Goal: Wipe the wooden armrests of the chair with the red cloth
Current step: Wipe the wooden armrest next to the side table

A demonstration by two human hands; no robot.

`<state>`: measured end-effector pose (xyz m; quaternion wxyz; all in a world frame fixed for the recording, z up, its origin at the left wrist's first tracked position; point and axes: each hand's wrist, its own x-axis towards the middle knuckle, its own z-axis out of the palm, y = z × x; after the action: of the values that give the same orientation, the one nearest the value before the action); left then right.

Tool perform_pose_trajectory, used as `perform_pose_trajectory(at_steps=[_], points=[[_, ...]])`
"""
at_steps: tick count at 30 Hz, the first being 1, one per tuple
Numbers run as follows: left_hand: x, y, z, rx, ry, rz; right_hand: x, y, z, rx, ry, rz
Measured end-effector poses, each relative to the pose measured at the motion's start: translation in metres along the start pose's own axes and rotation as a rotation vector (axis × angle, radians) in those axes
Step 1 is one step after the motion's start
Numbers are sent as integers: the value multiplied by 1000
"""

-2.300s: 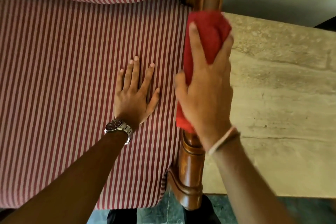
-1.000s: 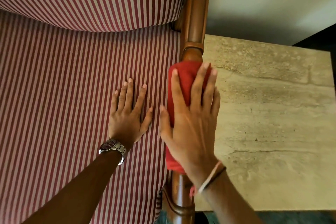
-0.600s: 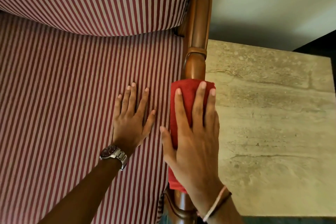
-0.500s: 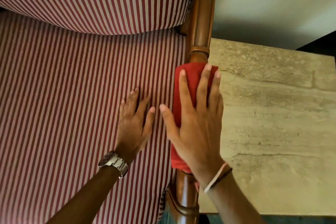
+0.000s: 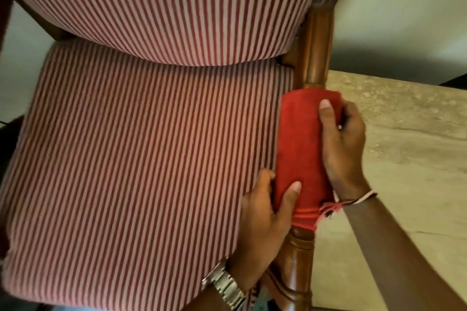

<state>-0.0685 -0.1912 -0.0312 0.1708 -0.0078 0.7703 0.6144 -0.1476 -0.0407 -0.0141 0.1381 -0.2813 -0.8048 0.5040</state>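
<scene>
No text, label, brand, number or sign can be read anywhere here. The watch [image 5: 225, 285] on the left wrist shows only its metal band, with the dial out of sight, and the striped seat [image 5: 141, 149] carries no tag or print.

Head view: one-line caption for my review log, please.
Both hands, left hand and right hand, grip the red cloth wrapped around the chair's wooden armrest.

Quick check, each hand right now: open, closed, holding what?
Left hand: closed on the near end of the red cloth, thumb on top.
Right hand: closed on the red cloth, pressing it around the wooden armrest.
</scene>
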Motion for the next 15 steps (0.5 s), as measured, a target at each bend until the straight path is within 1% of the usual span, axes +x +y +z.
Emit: perform_pose_trajectory(at_steps=[2, 4, 8, 11, 13, 15], points=[[11, 7, 1, -59, -9, 1, 13, -4, -5, 14, 96, 18], [24, 11, -19, -78, 15, 33, 18, -17, 5, -6, 171, 11], [41, 16, -85, -139, 50, 91, 5, -67, 49, -3, 220, -91], [42, 19, -144, -187, 76, 82, -12, -105, 96, 50, 201, -179], [40, 20, -190, -207, 140, 73, -27, -130, 133, 125, 164, -212], [34, 19, -242, -200, 215, 63, -48, -155, 174, 247, 97, -194]])
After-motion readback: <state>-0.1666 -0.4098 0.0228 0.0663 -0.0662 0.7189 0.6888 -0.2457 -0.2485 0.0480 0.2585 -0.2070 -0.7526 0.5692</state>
